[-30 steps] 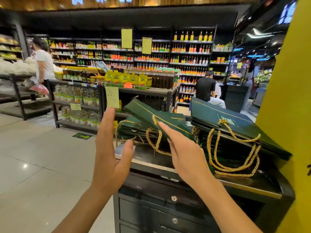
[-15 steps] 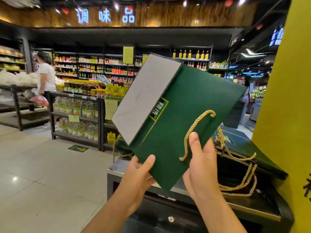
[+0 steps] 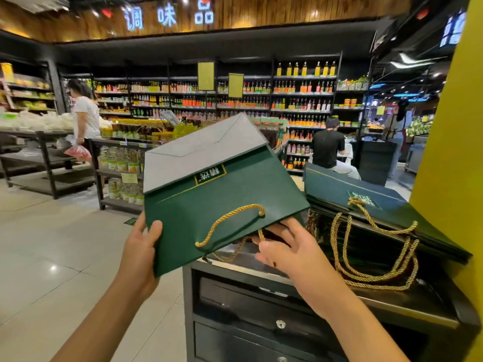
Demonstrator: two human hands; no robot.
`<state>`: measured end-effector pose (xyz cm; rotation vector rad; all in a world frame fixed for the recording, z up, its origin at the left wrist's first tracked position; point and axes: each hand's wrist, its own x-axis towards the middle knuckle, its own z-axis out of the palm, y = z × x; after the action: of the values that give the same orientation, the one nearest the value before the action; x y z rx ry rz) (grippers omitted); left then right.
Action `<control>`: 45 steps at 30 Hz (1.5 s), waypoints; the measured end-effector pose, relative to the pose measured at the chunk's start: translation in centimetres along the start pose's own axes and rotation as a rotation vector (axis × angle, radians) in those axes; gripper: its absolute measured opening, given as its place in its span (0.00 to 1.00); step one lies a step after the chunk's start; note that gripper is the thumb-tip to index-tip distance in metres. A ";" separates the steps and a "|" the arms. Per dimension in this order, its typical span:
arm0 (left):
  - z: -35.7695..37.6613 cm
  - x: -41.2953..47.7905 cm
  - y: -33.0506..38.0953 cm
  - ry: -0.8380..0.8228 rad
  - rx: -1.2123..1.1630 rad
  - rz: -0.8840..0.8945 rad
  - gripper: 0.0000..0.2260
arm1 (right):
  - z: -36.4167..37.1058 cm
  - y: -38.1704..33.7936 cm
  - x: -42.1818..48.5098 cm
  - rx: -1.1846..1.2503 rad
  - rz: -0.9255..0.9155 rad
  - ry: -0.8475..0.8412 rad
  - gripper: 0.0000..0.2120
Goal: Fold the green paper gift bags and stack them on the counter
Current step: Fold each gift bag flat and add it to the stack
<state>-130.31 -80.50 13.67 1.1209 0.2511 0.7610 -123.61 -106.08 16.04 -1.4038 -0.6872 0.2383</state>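
Gripped at its near left corner by the left hand, thumb clamped on the front, and met at its slightly open mouth by the spread, straight fingers of the right hand: one green bag, held in the air over the near left end of the counter. Looked mid-fold, apparently empty, and next called for pressing flat and laying on the stack of folded bags resting to the right on the counter, above shut drawers, contents hidden. Beyond, bottle-lined shelves.
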 end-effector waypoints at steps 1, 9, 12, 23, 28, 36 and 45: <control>-0.6 0.3 -0.2 0.015 0.038 -0.015 0.16 | -0.1 0.4 0.0 -0.008 0.035 0.018 0.20; -2.2 1.2 -2.5 0.033 0.229 -0.135 0.13 | -1.8 2.6 0.3 -0.599 0.099 0.213 0.14; -1.4 1.1 -3.4 0.029 0.343 -0.103 0.11 | -2.1 3.4 0.6 -0.756 -0.098 0.243 0.11; 2.3 1.8 -6.0 -0.064 1.089 0.327 0.17 | 1.5 5.1 3.4 -1.124 -0.274 -0.210 0.23; 2.8 2.4 -6.7 -0.204 1.565 0.551 0.20 | 1.6 5.5 3.7 -1.112 -0.258 -0.186 0.11; 2.6 3.0 -8.4 -0.409 1.447 0.463 0.23 | 2.5 5.9 4.0 -1.339 -0.345 -0.210 0.09; 2.4 3.0 -8.4 -0.427 1.439 0.439 0.27 | 0.7 4.5 4.8 -0.780 -0.276 0.004 0.05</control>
<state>-123.28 -82.06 7.92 2.7293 0.1679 0.6471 -119.15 -102.09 13.20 -2.0130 -1.0195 -0.2865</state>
